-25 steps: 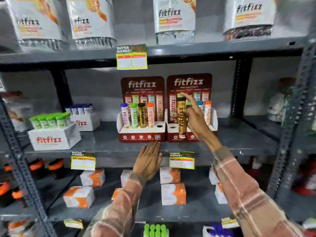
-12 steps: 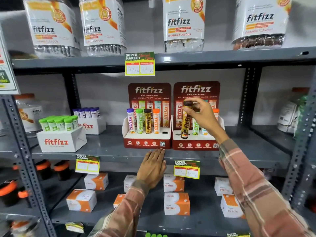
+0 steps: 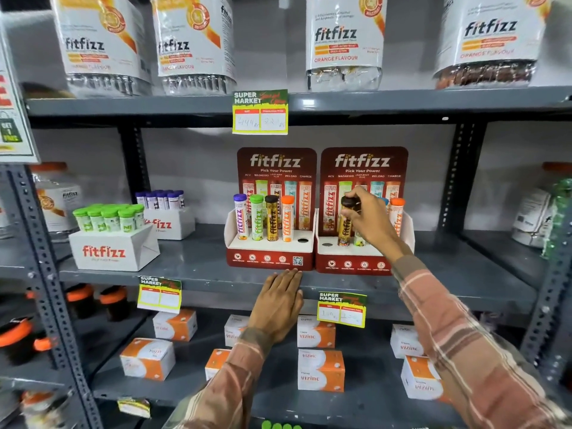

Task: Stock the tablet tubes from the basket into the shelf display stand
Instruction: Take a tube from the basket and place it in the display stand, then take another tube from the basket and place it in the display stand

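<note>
Two red fitfizz display stands sit side by side on the middle shelf. The left stand holds purple, green, gold and orange tubes, with one empty hole at its right. My right hand is shut on the dark cap of a gold tablet tube, whose foot stands upright in the right stand. An empty hole lies left of it, and green, blue and orange tubes stand behind my hand. My left hand rests flat on the shelf's front edge, holding nothing. No basket is in view.
White fitfizz boxes with green-capped and purple-capped tubes stand at the left of the shelf. Large fitfizz jars line the upper shelf. Orange-white Vizinc cartons fill the shelf below. Price tags hang from the shelf edges.
The gold tube has gone from tilted at the stand's front to upright in a hole of the right stand. The right hand's grip has shifted to its cap. My left hand stayed put.
</note>
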